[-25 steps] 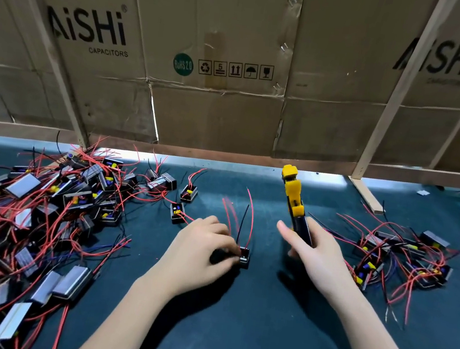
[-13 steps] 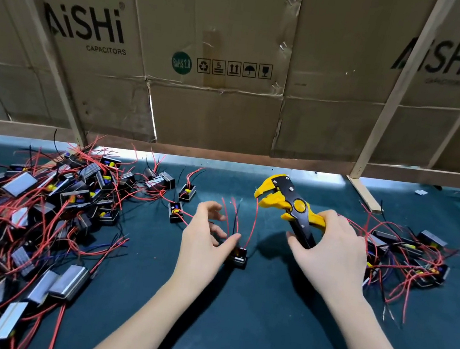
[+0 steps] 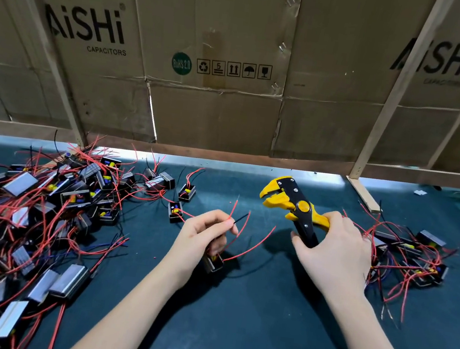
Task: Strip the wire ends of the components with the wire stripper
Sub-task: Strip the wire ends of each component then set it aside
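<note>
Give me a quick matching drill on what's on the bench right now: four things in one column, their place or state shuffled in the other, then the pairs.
Things:
1. wire stripper
2. component
3. big pile of components
4. smaller pile of components

Places or states:
A. spread over the left of the mat
B. gripped in the right hand, head pointing left
C. right of the right hand
D. under the left hand, wires pinched

Pairs: 1-B, 2-D, 3-A, 4-C

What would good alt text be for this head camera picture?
A person's left hand pinches the wires of a small black component while the right hand holds a yellow and black wire stripper just beside them, above a dark green table. Piles of red-wired components lie on both sides, before a cardboard wall.
</note>
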### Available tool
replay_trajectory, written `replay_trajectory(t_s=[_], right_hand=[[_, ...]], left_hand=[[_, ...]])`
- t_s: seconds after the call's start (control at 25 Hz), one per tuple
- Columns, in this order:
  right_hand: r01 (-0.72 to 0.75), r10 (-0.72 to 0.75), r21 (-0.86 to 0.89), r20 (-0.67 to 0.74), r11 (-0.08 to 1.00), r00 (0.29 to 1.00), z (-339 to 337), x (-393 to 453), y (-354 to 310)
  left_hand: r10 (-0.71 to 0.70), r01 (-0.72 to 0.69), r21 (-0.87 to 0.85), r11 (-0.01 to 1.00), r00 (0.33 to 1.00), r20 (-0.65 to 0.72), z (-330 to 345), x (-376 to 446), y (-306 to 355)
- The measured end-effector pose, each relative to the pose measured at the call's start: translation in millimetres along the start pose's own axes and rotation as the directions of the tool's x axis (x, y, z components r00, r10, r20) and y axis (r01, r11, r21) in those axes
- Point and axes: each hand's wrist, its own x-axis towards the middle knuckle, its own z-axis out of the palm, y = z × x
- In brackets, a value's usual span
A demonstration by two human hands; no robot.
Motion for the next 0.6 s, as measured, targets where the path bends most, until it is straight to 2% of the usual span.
replay_trajectory(t_s=[0.16, 0.36, 0.6], right_hand=[[0.114, -0.114, -0.019, -0.032, 0.993, 0.993, 5, -4, -2], [0.219, -0.219, -0.015, -0.023, 0.976, 0.975, 6, -5, -3], [0.268, -0.268, -0.013, -0.049, 0.963, 0.962, 5, -3, -1]], left_hand=[[-0.013, 0.005, 0.093, 0.996, 0.997, 0.077, 2, -2, -1], [0.024, -0.022, 0.150, 0.988, 1.000, -0.009, -3, -1, -1], [0.049, -0.033, 0.176, 0.984, 0.995, -0.087, -9, 0, -3]])
